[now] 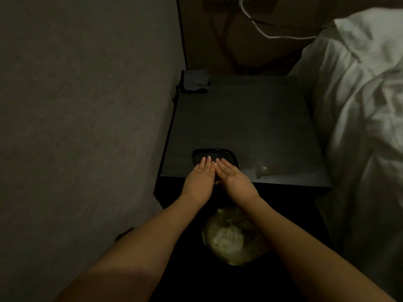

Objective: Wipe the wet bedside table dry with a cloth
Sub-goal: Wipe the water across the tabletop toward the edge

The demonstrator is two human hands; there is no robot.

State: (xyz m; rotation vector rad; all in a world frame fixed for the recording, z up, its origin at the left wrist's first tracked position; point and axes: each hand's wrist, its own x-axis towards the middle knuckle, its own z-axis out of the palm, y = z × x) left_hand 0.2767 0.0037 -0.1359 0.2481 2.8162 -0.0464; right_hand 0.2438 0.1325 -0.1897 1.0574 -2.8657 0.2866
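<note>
Grey folded item (194, 81) at table's (250, 118) far corner; white bedding (359, 94) alongside

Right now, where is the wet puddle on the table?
In the head view, the shiny puddle sits on the dark bedside table's near-right edge, right of both hands pressing the black cloth.
</note>
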